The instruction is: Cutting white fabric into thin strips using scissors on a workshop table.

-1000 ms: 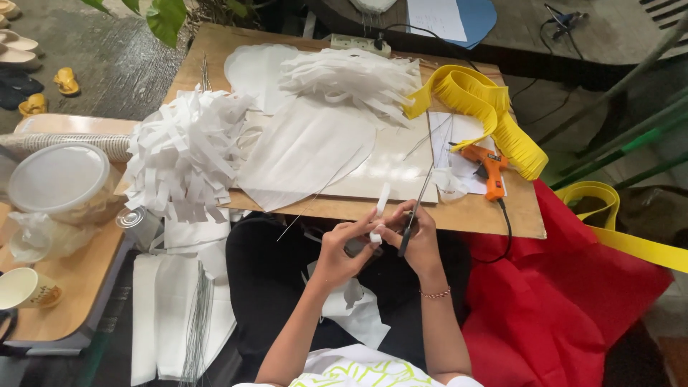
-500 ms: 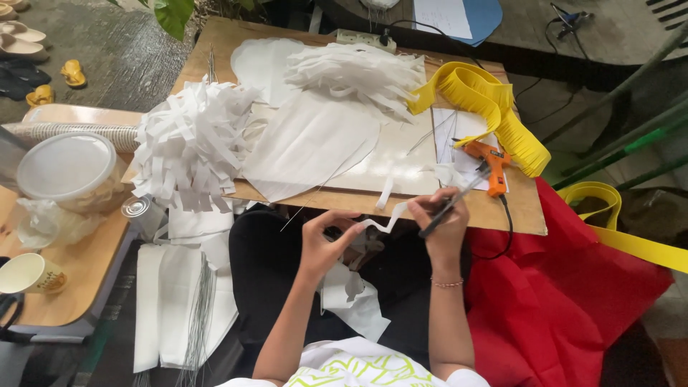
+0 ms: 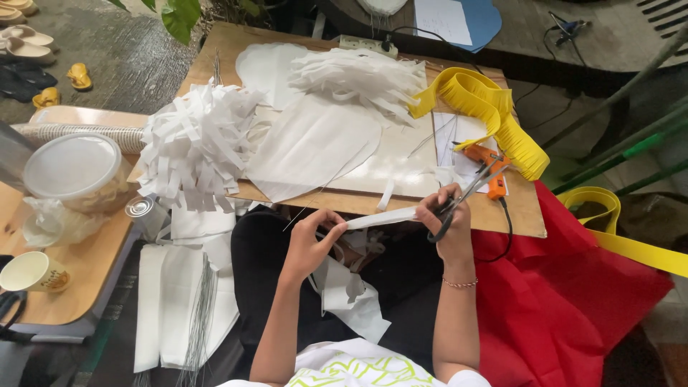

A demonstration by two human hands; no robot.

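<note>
Fingers (image 3: 331, 223) of the left hand (image 3: 312, 240) pinch one end of a white paper strip (image 3: 380, 217), holding it closed between thumb and fingertips. That strip runs level to the right hand (image 3: 448, 218), whose fingers are curled shut through the handles of a pair of scissors (image 3: 469, 193); the blades point up and to the right, over the bench edge. Both hands hover above the person's dark lap, just in front of the wooden bench (image 3: 527, 215). White paper scraps (image 3: 351, 294) lie on the lap below the left hand.

Just beyond the scissors, an orange glue gun (image 3: 487, 165) lies on a sheet of paper, its cord hanging off the bench edge. Behind it sits a coil of yellow fringed paper (image 3: 494, 115). Large white cut sheets (image 3: 315, 143) cover the middle of the bench, with a heap of white strips (image 3: 193, 143) at its left end and another pile of fringed white paper (image 3: 358, 75) at the back. Red cloth (image 3: 573, 294) spreads to the person's right. On a lower side table to the left stand a lidded plastic tub (image 3: 72, 168) and a paper cup (image 3: 32, 272).
</note>
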